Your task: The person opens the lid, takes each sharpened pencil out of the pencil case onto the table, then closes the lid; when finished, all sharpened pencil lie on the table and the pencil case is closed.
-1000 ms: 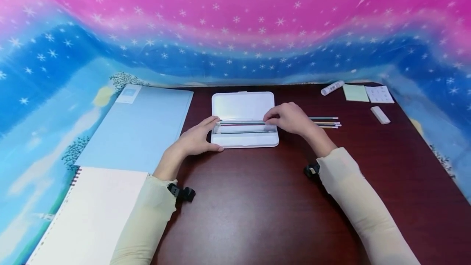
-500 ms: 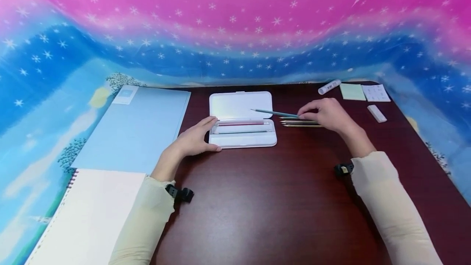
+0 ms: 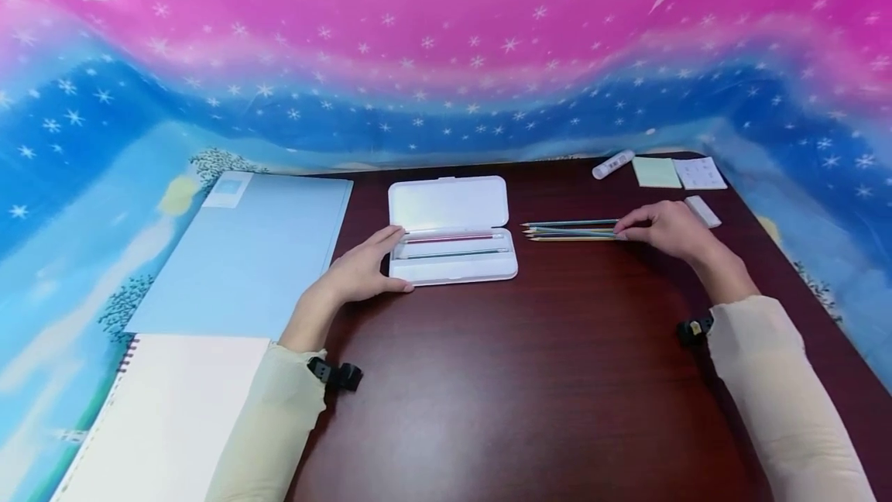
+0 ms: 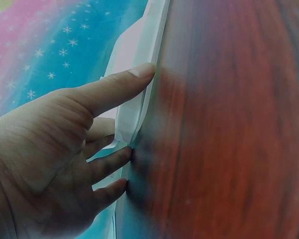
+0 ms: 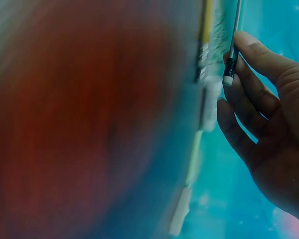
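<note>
My left hand holds the left end of an open white pencil case, thumb at its front edge and fingers at the far side. In the left wrist view the thumb lies along the case's rim. Inside the case are a red pencil and a green pencil. To the right of the case, my right hand pinches a blue-green pencil near its eraser end, between thumb and fingers. That pencil lies across several loose pencils in the head view, tips pointing left.
Behind the right hand lie a white eraser, a glue stick, a green sticky-note pad and a white note pad. A blue folder and a spiral sketchbook cover the table's left side.
My right hand has carried the blue-green pencil from over the case to the right and lowered it onto the loose pencils. My left hand stays on the case.
</note>
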Available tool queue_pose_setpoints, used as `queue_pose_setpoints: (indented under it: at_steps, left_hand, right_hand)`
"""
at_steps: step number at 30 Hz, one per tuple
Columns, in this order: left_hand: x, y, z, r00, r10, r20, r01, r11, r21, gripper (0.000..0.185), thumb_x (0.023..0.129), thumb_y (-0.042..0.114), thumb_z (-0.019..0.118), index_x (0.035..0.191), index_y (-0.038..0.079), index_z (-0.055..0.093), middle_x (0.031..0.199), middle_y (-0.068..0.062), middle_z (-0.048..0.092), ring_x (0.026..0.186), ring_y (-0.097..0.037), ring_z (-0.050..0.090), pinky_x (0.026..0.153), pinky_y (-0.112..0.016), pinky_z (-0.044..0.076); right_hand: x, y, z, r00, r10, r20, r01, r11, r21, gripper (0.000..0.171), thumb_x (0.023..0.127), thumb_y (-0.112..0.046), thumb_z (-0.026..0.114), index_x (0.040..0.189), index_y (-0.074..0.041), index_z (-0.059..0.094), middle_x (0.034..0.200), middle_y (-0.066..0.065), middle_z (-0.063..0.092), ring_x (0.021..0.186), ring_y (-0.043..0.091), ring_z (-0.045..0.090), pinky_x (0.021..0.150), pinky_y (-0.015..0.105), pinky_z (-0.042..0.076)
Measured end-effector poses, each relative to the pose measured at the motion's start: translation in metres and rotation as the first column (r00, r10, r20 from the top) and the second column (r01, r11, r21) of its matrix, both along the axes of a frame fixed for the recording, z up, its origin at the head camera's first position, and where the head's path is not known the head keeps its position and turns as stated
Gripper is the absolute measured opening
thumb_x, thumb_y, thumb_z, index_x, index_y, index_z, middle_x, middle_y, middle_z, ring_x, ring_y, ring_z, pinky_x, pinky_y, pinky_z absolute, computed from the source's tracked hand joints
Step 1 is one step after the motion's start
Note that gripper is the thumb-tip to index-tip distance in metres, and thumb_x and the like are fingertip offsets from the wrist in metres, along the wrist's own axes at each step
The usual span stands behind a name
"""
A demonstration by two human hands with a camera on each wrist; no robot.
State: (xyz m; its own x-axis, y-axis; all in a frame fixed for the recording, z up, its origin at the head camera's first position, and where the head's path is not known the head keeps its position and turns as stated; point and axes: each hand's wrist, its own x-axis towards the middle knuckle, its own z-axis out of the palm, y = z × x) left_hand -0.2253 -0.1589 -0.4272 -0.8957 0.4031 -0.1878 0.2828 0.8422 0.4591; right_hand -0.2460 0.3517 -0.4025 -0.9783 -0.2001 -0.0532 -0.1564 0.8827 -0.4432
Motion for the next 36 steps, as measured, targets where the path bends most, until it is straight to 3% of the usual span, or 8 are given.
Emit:
queue_pose_setpoints:
  at_steps: [7,16,20,24,28,36]
  left_hand:
    - [0.002,-0.003,0.000,1.000,-0.001,0.000,0.001,1.000,0.011,0.102,0.084,0.048,0.079,0.163,0.015,0.023,0.170,-0.008,0.021,0.155,-0.032,0.027,0.121,-0.055,0.031]
    - [0.002,0.000,0.003,1.000,0.015,0.013,-0.015,1.000,0.014,0.102,0.083,0.048,0.079,0.163,0.018,0.023,0.170,-0.005,0.021,0.155,-0.030,0.027,0.122,-0.055,0.030]
    - [0.002,0.000,0.003,1.000,0.016,0.016,-0.016,1.000,0.012,0.102,0.083,0.049,0.079,0.163,0.018,0.023,0.170,-0.005,0.021,0.155,-0.030,0.028,0.122,-0.054,0.031]
    - [0.002,0.000,0.005,1.000,0.011,0.015,-0.011,1.000,0.016,0.102,0.083,0.049,0.080,0.163,0.017,0.023,0.170,-0.005,0.021,0.155,-0.030,0.028,0.122,-0.053,0.030]
    - [0.002,0.000,0.005,1.000,0.011,0.011,-0.011,1.000,0.018,0.102,0.083,0.048,0.080,0.163,0.017,0.024,0.170,-0.006,0.021,0.155,-0.029,0.028,0.122,-0.053,0.031]
    - [0.003,0.001,0.003,1.000,0.015,0.004,-0.015,1.000,0.005,0.102,0.083,0.049,0.080,0.163,0.017,0.024,0.170,-0.006,0.022,0.155,-0.030,0.027,0.121,-0.054,0.031]
  right_hand:
    - [-0.006,0.004,-0.011,0.997,0.071,0.006,-0.071,0.997,0.034,0.009,0.092,-0.016,0.075,0.096,-0.018,0.083,0.107,0.011,0.078,0.101,0.028,0.066,0.089,0.047,0.051]
    - [-0.017,-0.007,-0.010,0.995,0.096,0.011,-0.096,0.988,0.118,0.010,0.093,-0.013,0.072,0.092,-0.020,0.080,0.103,0.007,0.075,0.097,0.027,0.062,0.087,0.050,0.049]
    - [-0.019,-0.017,-0.007,0.996,0.088,-0.023,-0.085,0.991,0.104,0.010,0.095,-0.013,0.070,0.094,-0.017,0.079,0.102,0.008,0.076,0.095,0.027,0.062,0.086,0.050,0.049]
    - [-0.014,-0.039,-0.002,0.994,0.088,-0.064,-0.089,0.996,-0.015,0.011,0.096,-0.019,0.070,0.100,-0.016,0.080,0.103,0.008,0.077,0.092,0.025,0.063,0.082,0.043,0.049]
    - [-0.013,-0.073,0.003,0.993,0.110,-0.048,-0.115,0.986,-0.117,0.013,0.095,-0.026,0.073,0.104,-0.019,0.080,0.104,0.005,0.078,0.095,0.021,0.065,0.084,0.039,0.048]
    - [-0.021,-0.140,0.006,0.963,0.267,-0.021,-0.268,0.957,-0.114,0.019,0.094,-0.025,0.073,0.112,-0.021,0.079,0.110,0.002,0.078,0.101,0.021,0.067,0.091,0.043,0.051]
